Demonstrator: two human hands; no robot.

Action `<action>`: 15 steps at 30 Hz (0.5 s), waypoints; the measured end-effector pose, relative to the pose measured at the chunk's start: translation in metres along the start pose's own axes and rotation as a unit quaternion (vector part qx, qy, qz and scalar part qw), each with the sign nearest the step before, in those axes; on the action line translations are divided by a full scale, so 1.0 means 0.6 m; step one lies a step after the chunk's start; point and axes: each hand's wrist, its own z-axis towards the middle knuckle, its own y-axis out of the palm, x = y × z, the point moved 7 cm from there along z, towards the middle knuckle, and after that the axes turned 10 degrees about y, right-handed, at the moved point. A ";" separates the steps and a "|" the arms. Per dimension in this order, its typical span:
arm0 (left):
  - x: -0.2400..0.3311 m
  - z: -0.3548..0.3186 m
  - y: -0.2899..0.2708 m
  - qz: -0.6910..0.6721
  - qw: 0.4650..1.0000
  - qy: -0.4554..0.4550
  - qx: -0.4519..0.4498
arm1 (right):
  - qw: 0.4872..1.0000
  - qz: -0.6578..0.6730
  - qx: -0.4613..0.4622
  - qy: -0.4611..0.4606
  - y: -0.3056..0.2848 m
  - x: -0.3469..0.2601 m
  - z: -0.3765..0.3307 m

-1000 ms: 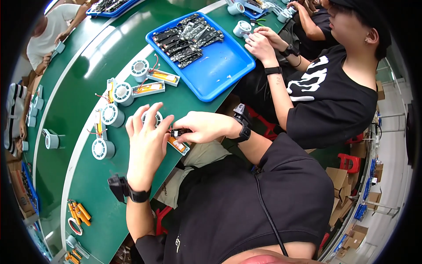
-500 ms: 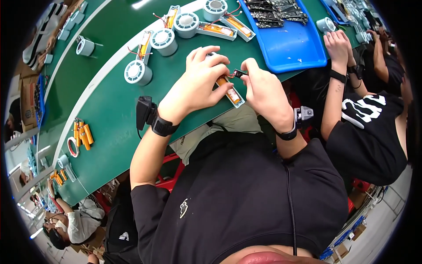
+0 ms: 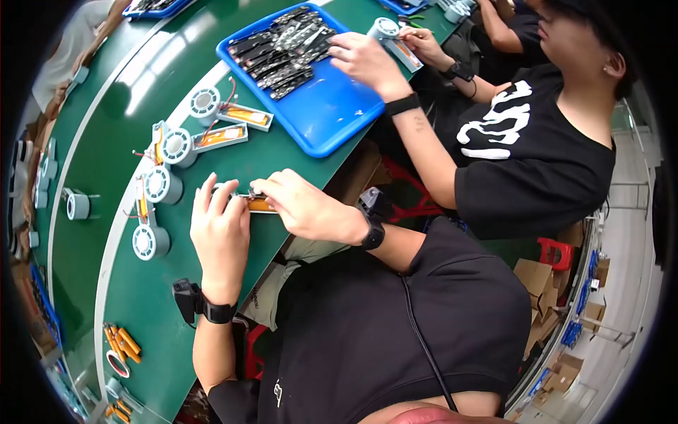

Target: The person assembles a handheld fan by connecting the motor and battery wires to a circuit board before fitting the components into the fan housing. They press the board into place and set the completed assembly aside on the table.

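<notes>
Over the near edge of the green table I hold a pale blue handheld fan whose open handle (image 3: 261, 205) shows an orange battery. My left hand (image 3: 222, 230) is closed around the fan's head end, which its fingers mostly cover. At the handle, my right hand (image 3: 307, 208) pinches a small dark circuit board (image 3: 250, 195), partly hidden by the fingertips. Farther along the table lie several similar fans, among them one fan head (image 3: 177, 147) and another (image 3: 146, 242), some with orange batteries and red wires in open handles.
A blue tray (image 3: 328, 120) with several black circuit boards (image 3: 286, 49) stands ahead to the right. A co-worker's hand (image 3: 371, 67) reaches over its edge, beside another fan (image 3: 385, 30). Loose orange batteries (image 3: 126, 343) and a tape roll (image 3: 118, 364) lie at the left.
The view has swung to the right. My right hand has come round so the board is close against the handle. The co-worker's hands are now apart, one at a fan.
</notes>
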 end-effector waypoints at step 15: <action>0.013 -0.011 -0.001 0.132 0.988 0.005 -0.078 | 0.999 0.012 -0.025 0.018 0.006 0.000 0.014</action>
